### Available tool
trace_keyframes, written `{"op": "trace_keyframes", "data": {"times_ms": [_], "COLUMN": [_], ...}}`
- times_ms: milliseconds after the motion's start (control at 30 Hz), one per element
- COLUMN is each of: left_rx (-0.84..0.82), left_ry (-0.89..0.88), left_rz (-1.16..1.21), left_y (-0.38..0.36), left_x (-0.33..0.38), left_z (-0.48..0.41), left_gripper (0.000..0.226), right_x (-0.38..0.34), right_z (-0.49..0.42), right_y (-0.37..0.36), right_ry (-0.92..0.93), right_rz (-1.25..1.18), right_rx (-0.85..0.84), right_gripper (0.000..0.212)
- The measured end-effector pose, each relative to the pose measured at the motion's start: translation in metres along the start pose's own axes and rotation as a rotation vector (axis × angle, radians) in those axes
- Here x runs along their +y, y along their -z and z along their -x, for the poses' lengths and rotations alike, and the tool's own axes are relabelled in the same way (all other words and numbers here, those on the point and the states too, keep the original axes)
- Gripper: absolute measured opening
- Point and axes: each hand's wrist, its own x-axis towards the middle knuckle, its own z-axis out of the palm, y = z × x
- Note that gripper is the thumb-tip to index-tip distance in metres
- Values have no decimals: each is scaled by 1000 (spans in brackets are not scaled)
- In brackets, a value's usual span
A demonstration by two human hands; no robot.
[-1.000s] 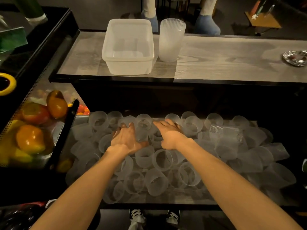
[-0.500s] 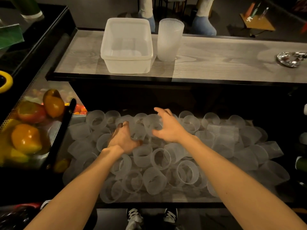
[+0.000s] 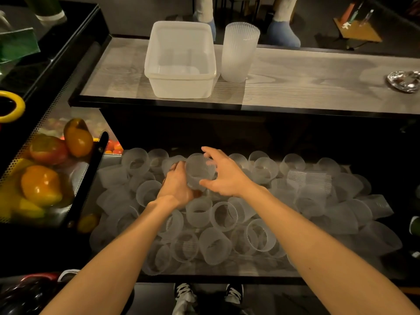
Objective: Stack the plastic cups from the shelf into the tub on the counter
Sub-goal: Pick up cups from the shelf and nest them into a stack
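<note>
A ribbed, frosted plastic cup [image 3: 199,171], mouth up, sits just above the heap of like cups [image 3: 222,223] on the lower shelf [image 3: 204,279]. The left hand [image 3: 178,188] curls round its left side, holding it; the right hand [image 3: 227,176] has fingers spread wide, thumb contact unclear. The white rectangular plastic tub [image 3: 180,87] stands near the front edge of the grey wood-grain counter [image 3: 306,80], a tall ribbed cup stack [image 3: 238,53] just beside it, with bare counter rightward.

A ribbed cup [image 3: 200,171] is held by the left grip [image 3: 176,187]; the right grip [image 3: 225,176] is spread just beside the cup.
</note>
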Motion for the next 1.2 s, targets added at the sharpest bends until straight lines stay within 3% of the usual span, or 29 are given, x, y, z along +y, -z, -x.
{"op": "trace_keyframes", "data": {"times_ms": [367,467,533,633,767,900,1200], "left_rx": [-35,-25,-23,-34,-79,-117,-180], "left_ry": [-49,-31,-14,-22,-34,-30,-41], "left_rz": [206,241,258,246,155,81,31], "left_y": [-2,-1,-1,-3,-6,-9,-19], "left_x": [-5,-6,-8,-14,-23,-29,-35], "left_z": [-2,-6,-8,-12,-14,-17,-30], "left_gripper": [103,94,88,90,84,75,79], "right_x": [11,12,13,16,17,19,29], "right_z": [-5,-9,-11,-13,-19,-27,-36], "right_y": [-11,-12,-14,-15,-15,-21,-27], "right_ry": [-18,-66,-144,-187,-195,-244,-290], "right_rz": [93,101,99,97,165,201,185], "right_rx": [-87,-213,-202,-129,-151,-185,-150], "right_gripper": [98,112,114,97,68,65,53]}}
